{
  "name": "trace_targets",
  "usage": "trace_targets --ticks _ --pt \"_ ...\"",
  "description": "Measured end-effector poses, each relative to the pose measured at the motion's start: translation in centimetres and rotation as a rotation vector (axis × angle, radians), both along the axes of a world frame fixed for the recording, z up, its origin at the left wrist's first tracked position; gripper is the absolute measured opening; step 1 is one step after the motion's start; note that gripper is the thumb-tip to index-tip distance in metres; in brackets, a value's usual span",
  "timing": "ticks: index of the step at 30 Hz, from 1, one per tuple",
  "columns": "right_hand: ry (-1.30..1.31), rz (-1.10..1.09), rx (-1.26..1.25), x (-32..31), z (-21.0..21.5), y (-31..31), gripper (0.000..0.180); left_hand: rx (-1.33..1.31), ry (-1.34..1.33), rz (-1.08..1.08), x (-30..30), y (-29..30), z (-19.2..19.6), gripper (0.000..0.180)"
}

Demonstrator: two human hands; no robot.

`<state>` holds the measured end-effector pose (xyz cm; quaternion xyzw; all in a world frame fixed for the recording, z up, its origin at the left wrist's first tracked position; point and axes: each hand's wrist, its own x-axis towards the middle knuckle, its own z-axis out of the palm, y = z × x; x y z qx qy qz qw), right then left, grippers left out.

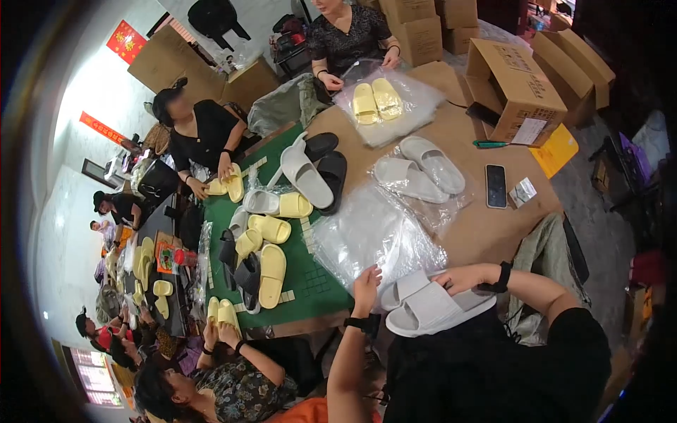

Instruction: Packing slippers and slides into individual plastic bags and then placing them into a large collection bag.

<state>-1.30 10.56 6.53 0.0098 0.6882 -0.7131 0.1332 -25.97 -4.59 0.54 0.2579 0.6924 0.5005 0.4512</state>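
Observation:
A pair of light grey slides (443, 315) sits at the table's near edge, in front of my body. My right hand (463, 277) grips the farther slide, its fingers curled over by the strap. To the left of the pair, my left hand (367, 287) is raised at the edge of a stack of clear plastic bags (367, 229), fingers stretched out and holding nothing. Beyond the stack, another grey pair (421, 169) lies inside a clear bag.
Loose yellow, grey and black slides (273, 275) crowd the green mat (317, 285) on the left. A phone (496, 185) and an open carton (511, 88) are on the right. Co-workers handle yellow slides (377, 101) across the table and at the left.

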Motion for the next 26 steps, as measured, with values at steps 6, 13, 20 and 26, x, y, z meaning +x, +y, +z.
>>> trace_targets --ticks 6,13,20,26 --pt "0.072 0.009 -0.015 -0.6 0.8 -0.2 0.029 -0.072 -0.015 -0.057 0.4 -1.1 -1.4 0.032" --pt "0.049 -0.307 0.315 -0.2 0.3 -0.3 0.02 -0.113 0.872 -0.181 4.2 0.2 4.4 0.025" --pt "0.01 -0.459 0.948 -0.7 0.8 -0.6 0.02 0.117 1.068 -0.122 4.7 0.1 5.3 0.027" --pt "0.077 -0.423 1.137 -3.8 1.8 -3.5 0.025 0.044 1.216 -0.129 7.0 0.3 7.0 0.029"
